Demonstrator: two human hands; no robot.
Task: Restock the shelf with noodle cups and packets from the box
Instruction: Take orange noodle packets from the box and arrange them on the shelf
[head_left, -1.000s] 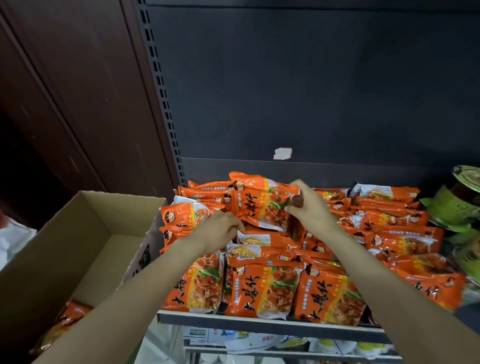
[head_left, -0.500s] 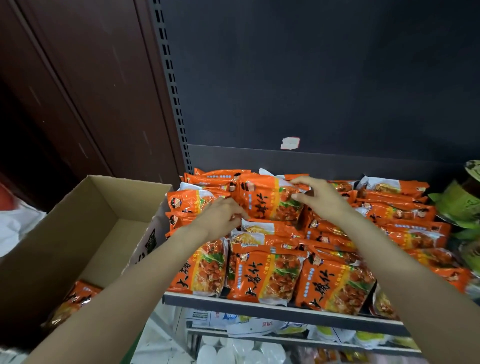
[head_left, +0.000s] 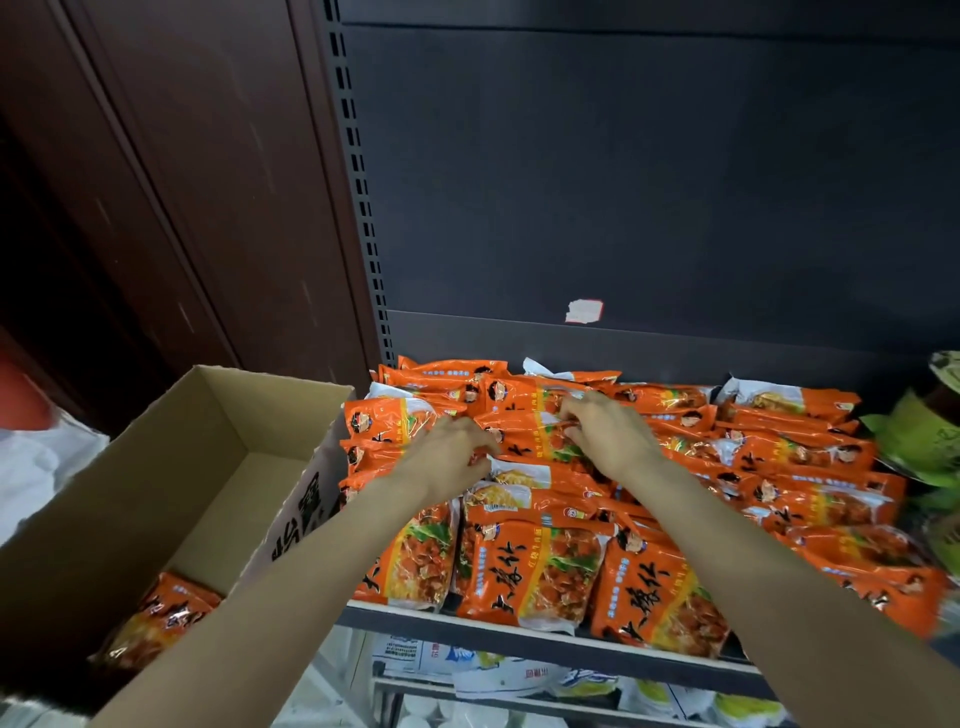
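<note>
Several orange noodle packets cover the grey shelf (head_left: 519, 642), stacked in rows. Both hands rest on one packet (head_left: 530, 439) on top of the pile near the back. My left hand (head_left: 449, 460) pinches its left edge. My right hand (head_left: 610, 439) grips its right side, fingers curled over the wrapper. An open cardboard box (head_left: 171, 467) stands to the left of the shelf, with one orange packet (head_left: 156, 621) lying in its near corner.
Green noodle cups (head_left: 930, 436) stand at the shelf's right end. A dark back panel with a slotted upright (head_left: 358, 208) rises behind. White and yellow packets (head_left: 498, 675) fill the lower shelf. A brown wall is at the left.
The packet has been lowered flat onto the pile. My right hand has slid from its far right edge onto its top. The view has tilted down slightly.
</note>
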